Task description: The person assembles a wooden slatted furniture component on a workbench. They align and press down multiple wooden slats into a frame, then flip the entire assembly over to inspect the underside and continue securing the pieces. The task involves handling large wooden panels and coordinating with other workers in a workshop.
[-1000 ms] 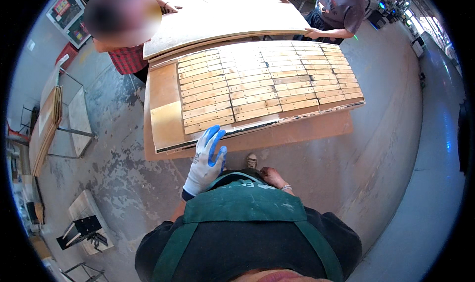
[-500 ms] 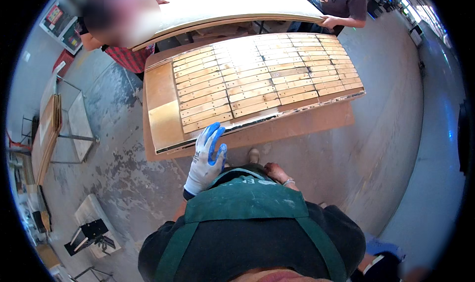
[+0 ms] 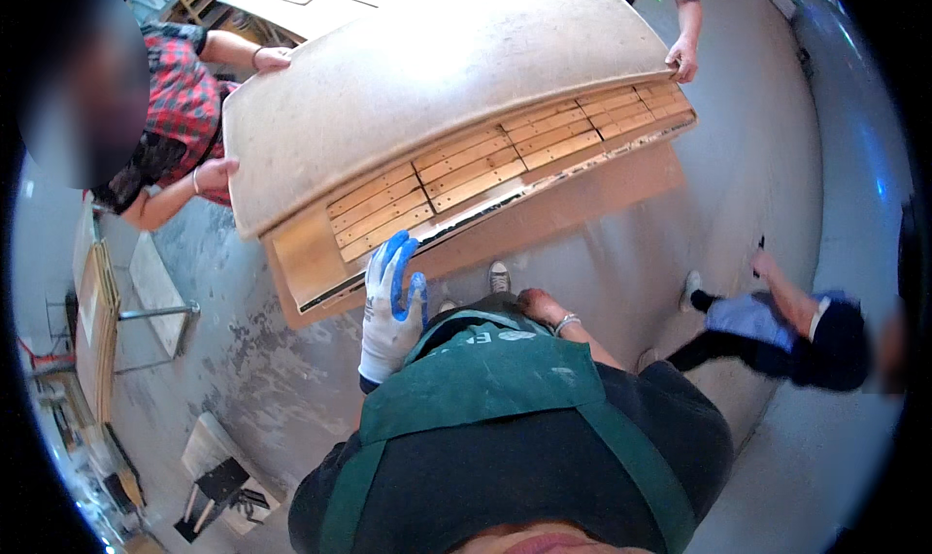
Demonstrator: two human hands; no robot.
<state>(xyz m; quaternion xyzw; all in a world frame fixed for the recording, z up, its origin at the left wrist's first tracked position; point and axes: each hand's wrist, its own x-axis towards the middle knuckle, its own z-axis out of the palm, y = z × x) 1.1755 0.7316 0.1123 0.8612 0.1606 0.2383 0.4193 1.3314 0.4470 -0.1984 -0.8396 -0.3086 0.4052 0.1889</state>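
My left hand (image 3: pixel 391 306) wears a white glove with blue-coated fingers. It is raised with fingers stretched apart, just by the near edge of a slatted wooden panel (image 3: pixel 471 175), and holds nothing I can see. My bare right hand (image 3: pixel 541 306), a band at its wrist, is curled against the front of my green apron (image 3: pixel 485 384); whatever its fingers may hold is hidden. Over the slatted panel lies or hovers a big beige board (image 3: pixel 388 98) with rounded corners. Two co-workers grip its left and right ends.
Brown sheeting (image 3: pixel 602 190) sticks out beneath the slatted panel. Behind stands a table (image 3: pixel 282 5) with sheets on it. Stacked boards (image 3: pixel 95 321) lean at the left, and a black-topped item (image 3: pixel 221 481) lies lower left. Another person (image 3: pixel 777 326) walks at the right.
The co-workers have brought the beige board toward me, and it now covers most of the slatted panel. A person has come into view at the right. My hands have hardly moved.
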